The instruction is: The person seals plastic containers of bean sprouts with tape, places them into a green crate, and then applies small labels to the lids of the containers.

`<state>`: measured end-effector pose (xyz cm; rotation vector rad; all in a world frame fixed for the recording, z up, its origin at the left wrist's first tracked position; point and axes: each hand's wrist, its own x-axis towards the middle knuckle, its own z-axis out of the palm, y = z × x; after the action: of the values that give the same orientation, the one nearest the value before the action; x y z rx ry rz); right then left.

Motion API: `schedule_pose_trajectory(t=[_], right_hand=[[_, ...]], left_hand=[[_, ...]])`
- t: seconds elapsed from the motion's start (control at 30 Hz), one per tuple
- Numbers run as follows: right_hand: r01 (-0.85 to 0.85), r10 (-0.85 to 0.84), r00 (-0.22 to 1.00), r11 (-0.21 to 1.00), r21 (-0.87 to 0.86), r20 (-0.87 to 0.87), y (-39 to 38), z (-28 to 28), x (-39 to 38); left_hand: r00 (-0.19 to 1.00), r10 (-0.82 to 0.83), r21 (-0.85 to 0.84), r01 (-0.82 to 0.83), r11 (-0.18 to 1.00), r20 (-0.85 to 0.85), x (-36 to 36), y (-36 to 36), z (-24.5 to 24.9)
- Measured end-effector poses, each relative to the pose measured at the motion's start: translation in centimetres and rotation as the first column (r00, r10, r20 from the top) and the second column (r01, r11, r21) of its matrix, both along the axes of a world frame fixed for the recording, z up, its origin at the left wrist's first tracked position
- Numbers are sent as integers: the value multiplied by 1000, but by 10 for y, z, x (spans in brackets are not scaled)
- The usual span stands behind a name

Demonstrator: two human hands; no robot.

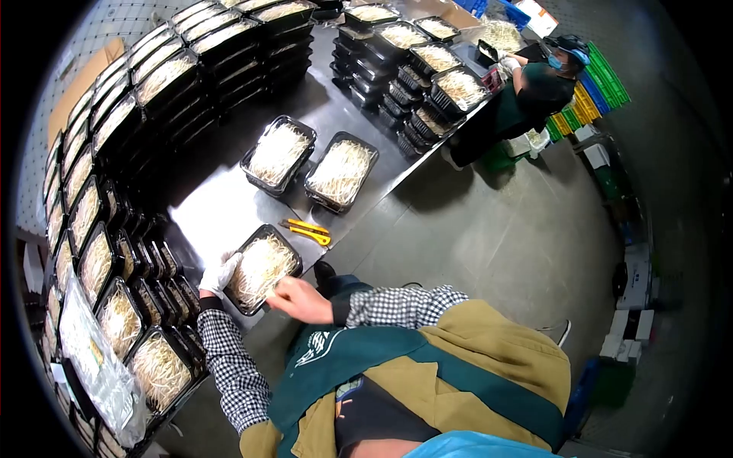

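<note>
Trays of bean sprouts cover most of the steel table [221, 210]. Three black ones lie singly on its bare middle. One tray [263, 269] sits at the near edge, between the person's hands. The other two trays [341, 172] lie side by side farther off, well apart from it. All three are filled with pale sprouts [267, 263].

Two yellow knives [307, 231] lie together just beyond the near tray's far corner, not touching it. Stacks [164, 76] of filled trays run along the left side and the far end, too many to count surely. One co-worker [534, 88] stands at the far right corner of the table, with green and yellow crates [595, 91] behind.

The near tray is oblong and lies flat. Its long axis runs slantwise, from near left to far right, so one short end points at the person's left arm and the other at the knives.

The left hand [220, 272], in a white glove, lies on the tray's left side, with its fingers bent over the rim and holding it. The right hand [301, 299] is bare and loosely open. Its fingers are stretched toward the near long rim and their tips are at the rim, gripping nothing that shows.
</note>
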<state>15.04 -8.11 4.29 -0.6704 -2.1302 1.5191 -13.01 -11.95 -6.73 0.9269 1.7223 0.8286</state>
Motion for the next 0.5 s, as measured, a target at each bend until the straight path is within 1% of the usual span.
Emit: schedule_pose_trajectory(t=[0.07,0.13,0.17,0.2,0.23,0.27,0.3,0.33,0.37,0.4,0.43,0.47,0.5], right_hand=[[-74,76,987,997,-14,144,-15,-10,27],[-74,90,983,992,-104,158,-21,-39,44],[-107,126,974,988,-107,188,-18,-56,45],[-150,163,971,985,-85,176,-16,-78,43],[-217,233,947,971,-96,222,-10,-83,36],[-431,332,877,863,262,348,-3,-113,28],[-324,256,931,906,271,259,-2,-139,18],[-236,156,957,907,348,244,-2,-158,6],[-214,209,949,977,-3,236,-5,-179,-5],[-116,199,954,935,-335,225,-7,-201,-16],[-126,171,979,935,-333,108,-13,-186,-14],[-116,170,982,895,-430,88,-9,-170,-13],[-102,162,984,847,-522,70,-4,-152,-12]], left_hand=[[1000,-12,7,12,1000,-11,1,1,5],[999,-27,11,27,1000,-37,9,3,23],[998,-39,80,42,996,-43,7,3,14],[998,26,65,-22,998,-65,5,1,2],[999,-47,-11,47,999,26,17,8,46],[994,-100,-22,100,995,-37,13,7,48],[999,-38,22,38,999,-19,13,4,45],[1000,3,-2,-3,1000,-3,4,4,21],[999,-47,59,46,997,22,-10,1,3],[994,-87,104,80,991,63,-12,2,10],[986,-129,149,113,982,105,-12,4,21],[995,-96,-23,96,995,14,-9,12,32],[994,-98,-7,98,995,-48,-4,12,38]])
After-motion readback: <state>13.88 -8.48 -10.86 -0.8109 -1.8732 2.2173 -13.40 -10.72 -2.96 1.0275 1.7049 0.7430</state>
